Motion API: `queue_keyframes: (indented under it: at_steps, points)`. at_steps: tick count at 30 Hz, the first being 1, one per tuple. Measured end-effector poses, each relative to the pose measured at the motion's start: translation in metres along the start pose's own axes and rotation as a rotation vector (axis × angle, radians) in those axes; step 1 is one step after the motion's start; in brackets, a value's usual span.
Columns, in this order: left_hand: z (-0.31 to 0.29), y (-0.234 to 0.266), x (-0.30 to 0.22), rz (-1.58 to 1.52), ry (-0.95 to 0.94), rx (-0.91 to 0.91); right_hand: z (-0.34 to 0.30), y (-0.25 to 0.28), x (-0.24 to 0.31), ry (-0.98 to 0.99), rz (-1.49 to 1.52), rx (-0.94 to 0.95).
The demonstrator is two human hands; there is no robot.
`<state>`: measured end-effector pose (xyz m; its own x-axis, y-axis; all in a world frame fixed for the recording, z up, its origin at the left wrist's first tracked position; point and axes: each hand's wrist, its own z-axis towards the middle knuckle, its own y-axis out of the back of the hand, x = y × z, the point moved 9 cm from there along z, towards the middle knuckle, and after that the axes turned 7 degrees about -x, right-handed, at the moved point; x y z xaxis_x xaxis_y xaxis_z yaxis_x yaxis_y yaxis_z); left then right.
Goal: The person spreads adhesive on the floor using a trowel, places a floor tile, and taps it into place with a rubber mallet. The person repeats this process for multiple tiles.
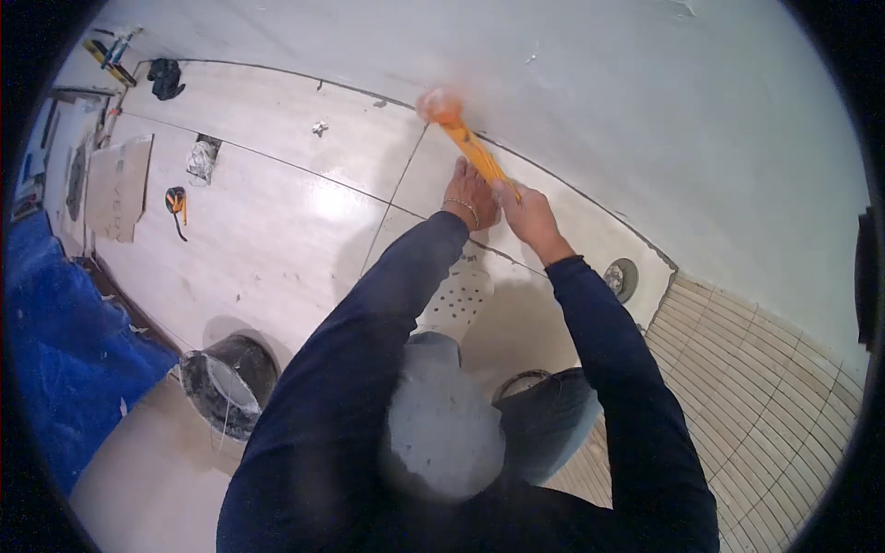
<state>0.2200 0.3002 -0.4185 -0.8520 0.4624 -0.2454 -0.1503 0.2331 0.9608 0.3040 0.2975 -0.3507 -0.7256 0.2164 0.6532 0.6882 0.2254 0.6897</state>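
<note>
My right hand (533,221) is closed round the lower end of a mallet's yellow-orange handle (474,151). The mallet's head is smeared by motion, close to where the wall meets the floor, so its shape and any contact cannot be made out. Just left of the handle, my left hand (472,195) lies flat on the pale floor tiles (304,198), fingers stretched forward and a bracelet at the wrist. Beneath my arms is my pale shoe (461,293) with holes in it.
A dirty black bucket (230,382) stands at lower left beside a blue tarp (74,359). Cardboard (120,189), a tape measure (175,200) and a black bag (166,79) lie further left. A round hole (623,279) is at right, near ribbed tiles (747,378). The wall (664,120) rises ahead.
</note>
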Motion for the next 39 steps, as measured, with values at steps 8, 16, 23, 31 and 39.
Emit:
queue_keyframes:
  at_steps: [8, 16, 23, 31, 39]
  points:
    - [-0.003, -0.010, 0.006, 0.041, 0.059, 0.029, -0.008, 0.002, 0.027, 0.184, 0.002, -0.100]
    - [-0.006, -0.002, 0.009, 0.081, 0.037, -0.014, -0.009, -0.006, 0.019, -0.097, 0.002, 0.118]
    - [-0.008, -0.002, 0.010, 0.075, 0.024, -0.042, -0.011, -0.008, 0.010, -0.206, -0.036, 0.198]
    - [-0.003, -0.010, 0.013, 0.039, 0.044, 0.016, 0.002, -0.013, -0.015, -0.262, -0.085, 0.138]
    - [-0.005, 0.006, -0.001, 0.024, 0.019, -0.006, 0.000, 0.002, -0.040, -0.266, -0.267, 0.100]
